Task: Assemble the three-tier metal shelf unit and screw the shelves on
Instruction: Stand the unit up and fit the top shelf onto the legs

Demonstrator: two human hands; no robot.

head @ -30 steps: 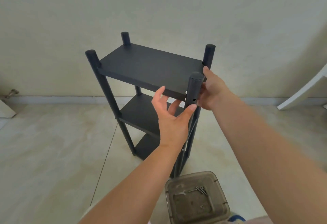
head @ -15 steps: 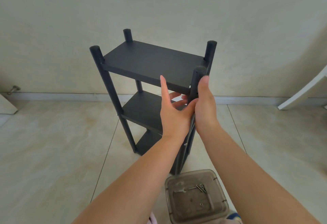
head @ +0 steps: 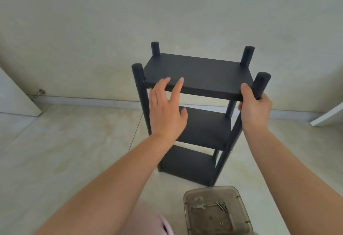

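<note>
Gripping the shelf unit's (head: 199,75) three-o'clock post (head: 261,84), the right hand (head: 255,107) clamps it while the left hand (head: 166,111) hovers flat-fingered at nine o'clock.

Soft, even daylight fills the scene, bright enough to read every surface, with no hard glare. The pale wall (head: 167,11) is evenly lit, and the glossy floor (head: 65,151) carries only a faint sheen. Shadows are weak and diffuse. The matte dark shelf unit (head: 198,75) reflects almost nothing, so its surfaces look flat and low in detail. The wide-angle lens bends the skirting line (head: 111,101) and stretches the forearms toward the bottom corners. The left hand (head: 167,112) shows slight blur at its fingers (head: 179,86); the right hand (head: 255,106) is sharper. The whole frame looks mildly soft and compressed
</note>
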